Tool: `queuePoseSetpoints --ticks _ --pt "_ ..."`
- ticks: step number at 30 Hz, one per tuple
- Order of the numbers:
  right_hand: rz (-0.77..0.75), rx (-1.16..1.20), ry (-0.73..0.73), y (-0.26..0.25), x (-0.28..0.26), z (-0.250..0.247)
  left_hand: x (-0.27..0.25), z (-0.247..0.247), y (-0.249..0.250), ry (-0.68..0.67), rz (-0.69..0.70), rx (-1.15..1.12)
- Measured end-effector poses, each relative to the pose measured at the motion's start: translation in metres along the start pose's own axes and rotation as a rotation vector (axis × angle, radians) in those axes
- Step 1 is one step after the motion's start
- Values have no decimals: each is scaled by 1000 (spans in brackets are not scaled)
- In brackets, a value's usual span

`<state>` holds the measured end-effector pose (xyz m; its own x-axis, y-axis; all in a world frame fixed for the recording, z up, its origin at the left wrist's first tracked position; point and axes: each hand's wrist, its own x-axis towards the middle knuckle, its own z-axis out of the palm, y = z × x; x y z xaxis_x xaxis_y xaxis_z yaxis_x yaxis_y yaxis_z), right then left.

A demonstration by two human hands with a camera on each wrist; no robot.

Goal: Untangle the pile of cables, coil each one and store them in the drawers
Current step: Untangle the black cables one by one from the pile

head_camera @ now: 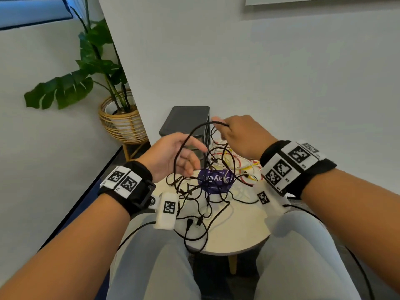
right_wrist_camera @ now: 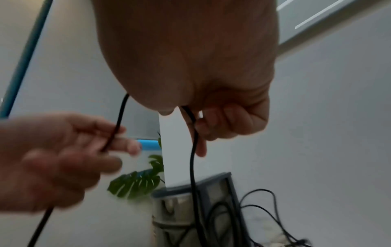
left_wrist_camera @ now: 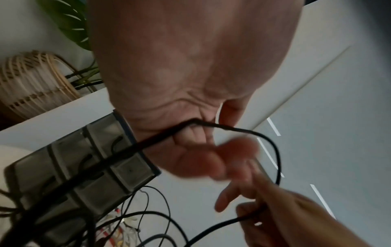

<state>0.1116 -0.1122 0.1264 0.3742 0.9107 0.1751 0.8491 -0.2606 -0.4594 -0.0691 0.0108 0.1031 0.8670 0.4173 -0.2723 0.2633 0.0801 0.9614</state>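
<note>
A tangled pile of black cables point(head_camera: 203, 200) lies on a small round table point(head_camera: 238, 232), with white, red and yellow cables point(head_camera: 240, 164) behind it. One black cable point(head_camera: 187, 135) arcs up between both hands. My left hand point(head_camera: 173, 152) holds it in the crook of thumb and curled fingers; the cable point(left_wrist_camera: 243, 130) leaves that palm point(left_wrist_camera: 180, 75). My right hand point(head_camera: 240, 135) pinches the other stretch point(right_wrist_camera: 191, 158) below its fingers point(right_wrist_camera: 222, 122), above the dark grey drawer unit point(head_camera: 186, 120). The drawers point(left_wrist_camera: 84, 167) look closed.
A purple round label point(head_camera: 214, 180) lies among the cables. A potted plant point(head_camera: 91, 68) in a wicker basket point(head_camera: 121, 124) stands left of the table by a white wall corner. My knees point(head_camera: 164, 267) are close under the table's near edge.
</note>
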Motion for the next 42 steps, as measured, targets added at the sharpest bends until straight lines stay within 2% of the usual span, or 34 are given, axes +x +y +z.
queuePoseSetpoints --ticks 3,7,10,13,14,15,18,19,23,27,29,32,34,36,38,39,42 --pt "-97 325 -79 -10 -1 -3 3 4 2 -84 -70 -27" --pt "-160 609 -121 -8 -5 6 17 15 5 -78 -69 -80" --pt "-210 595 -259 -11 -19 11 22 21 12 30 -10 -116" --pt "-226 473 -462 -9 -31 11 21 25 22 197 74 -5" --pt "-224 474 -458 -8 -33 8 20 26 25 238 107 67" --pt "-215 497 -382 -7 -33 5 19 27 29 268 137 150" --pt "-129 539 58 5 -23 -3 12 28 40 252 203 358" --pt "-103 512 98 9 -19 -4 9 29 43 226 228 399" --pt "-86 275 -152 15 -10 21 -3 35 62 190 401 459" --pt "3 235 -235 32 -8 55 -13 30 81 301 622 369" --pt "63 255 -210 37 -8 60 -16 25 87 329 687 330" --pt "109 368 51 34 -4 50 -19 20 88 314 663 378" --pt "62 574 208 22 1 31 -19 20 85 258 621 425" --pt "-97 697 142 7 5 10 -17 25 82 201 580 478" --pt "-254 644 9 -10 9 0 -15 31 80 172 561 525" --pt "-267 598 -16 -17 10 -2 -14 33 80 168 560 533" --pt "-171 609 89 -18 16 -2 -14 31 77 169 552 516"
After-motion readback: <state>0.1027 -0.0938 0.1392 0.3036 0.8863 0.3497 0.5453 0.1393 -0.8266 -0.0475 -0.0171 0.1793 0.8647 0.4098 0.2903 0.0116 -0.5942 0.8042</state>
